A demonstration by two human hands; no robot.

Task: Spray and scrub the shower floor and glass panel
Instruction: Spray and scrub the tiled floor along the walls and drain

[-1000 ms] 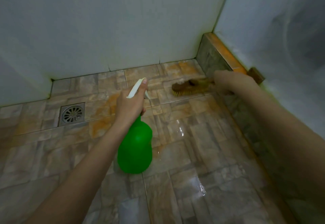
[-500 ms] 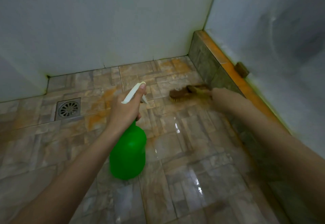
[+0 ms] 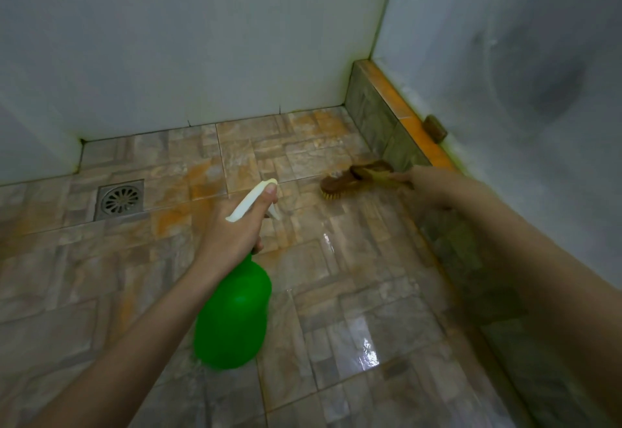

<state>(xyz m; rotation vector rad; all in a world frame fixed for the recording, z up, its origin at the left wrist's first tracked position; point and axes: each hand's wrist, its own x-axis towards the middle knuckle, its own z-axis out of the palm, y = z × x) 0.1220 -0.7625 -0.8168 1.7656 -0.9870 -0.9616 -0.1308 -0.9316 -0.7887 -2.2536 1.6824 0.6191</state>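
My left hand (image 3: 235, 229) gripped the green spray bottle (image 3: 232, 320) above the floor (image 3: 370, 293). My right hand (image 3: 427, 185) held the brush (image 3: 350, 178) down beside the kerb (image 3: 377, 114). On wet tiles, it could slip.

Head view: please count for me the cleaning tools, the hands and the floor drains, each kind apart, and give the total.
Cleaning tools: 2, the green plastic spray bottle with white trigger and the brown wooden scrub brush.
Hands: 2, the left hand gripping the bottle, the right hand holding the brush.
Floor drains: 1, the square metal floor drain.
Total: 5.
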